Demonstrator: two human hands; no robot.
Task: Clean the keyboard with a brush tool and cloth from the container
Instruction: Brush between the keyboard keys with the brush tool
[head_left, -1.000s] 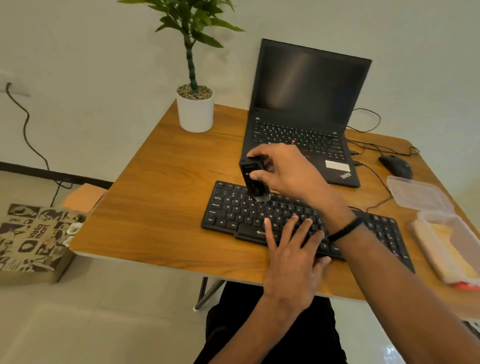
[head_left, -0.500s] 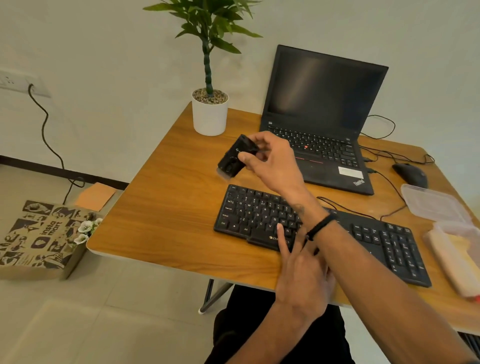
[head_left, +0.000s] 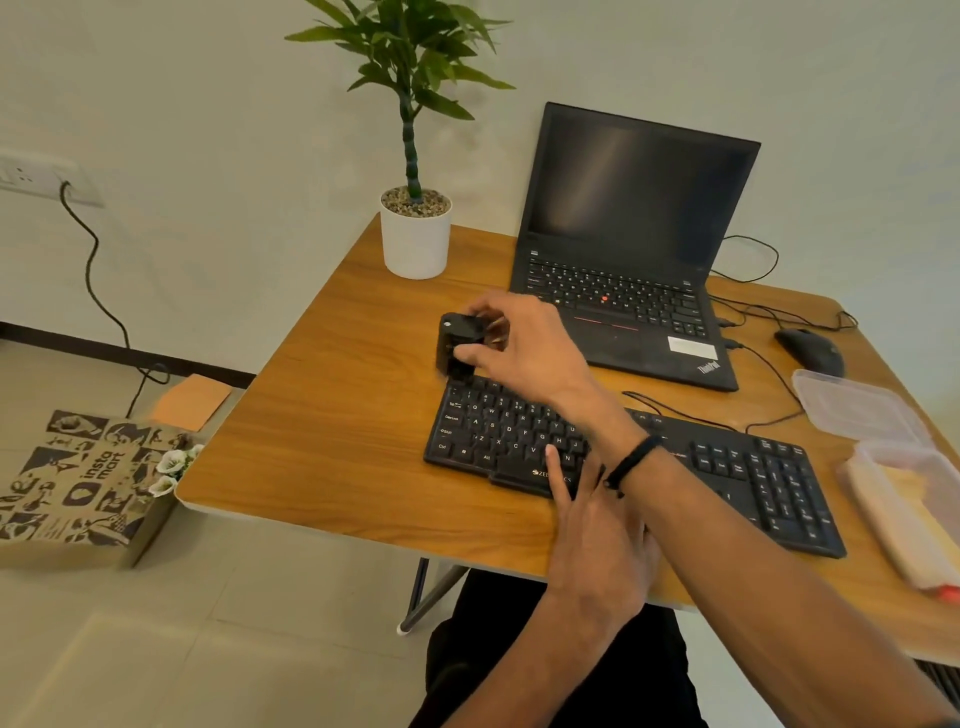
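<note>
Lifted off the keys a second ago, the brush tool (head_left: 460, 345) now sits low at the keyboard (head_left: 613, 457)'s top-left corner, gripped by my right hand (head_left: 524, 343). My left hand (head_left: 597, 540) rests flat, steadying. Brushing step, I judge; next, sweep along the rows.

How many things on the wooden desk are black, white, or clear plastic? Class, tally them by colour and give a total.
Black: 4 – laptop, keyboard, mouse, brush tool gripped by the right hand
White: 1 – plant pot
Clear plastic: 2 – container, lid
Total: 7
</note>
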